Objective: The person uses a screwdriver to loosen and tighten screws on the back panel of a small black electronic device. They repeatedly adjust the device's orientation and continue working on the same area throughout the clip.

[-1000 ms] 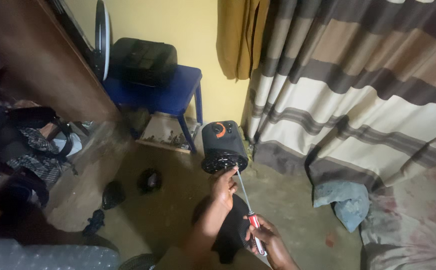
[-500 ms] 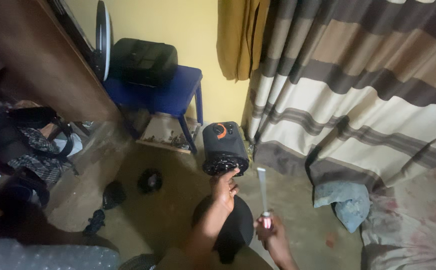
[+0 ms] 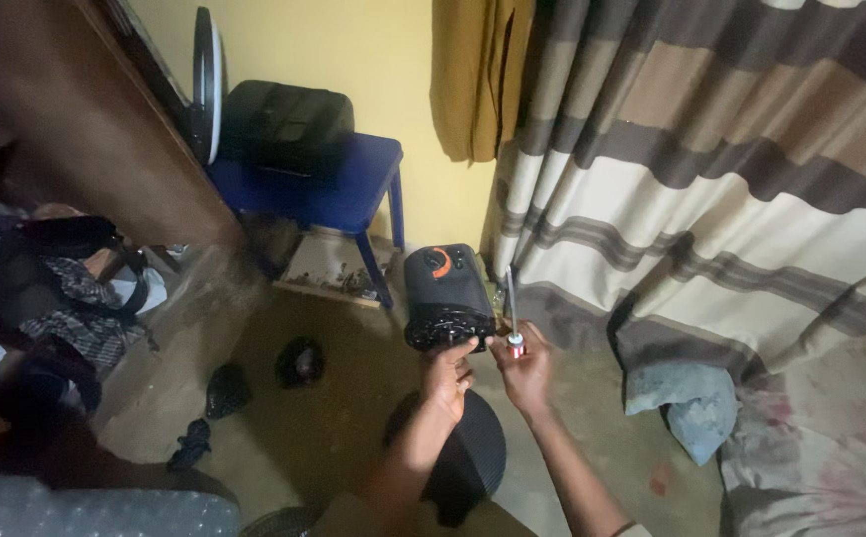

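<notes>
A black fan motor housing (image 3: 443,293) with an orange knob on top stands on a stem over a round black base (image 3: 473,457) on the floor. My left hand (image 3: 448,376) reaches up and its fingers touch the lower front of the housing. My right hand (image 3: 524,370) is just to the right of it and grips a screwdriver (image 3: 511,298) by its red and white handle. The metal shaft points straight up beside the housing.
A blue chair (image 3: 339,194) with a black case (image 3: 284,124) on it stands behind the fan, against a yellow wall. A striped curtain (image 3: 711,169) hangs on the right above a grey cloth (image 3: 692,398). Small dark items (image 3: 299,360) lie on the floor at left, near brown wooden furniture (image 3: 65,119).
My right hand has risen from low near the base to beside the housing, and the screwdriver has turned upright. My left hand has stayed at the front of the housing.
</notes>
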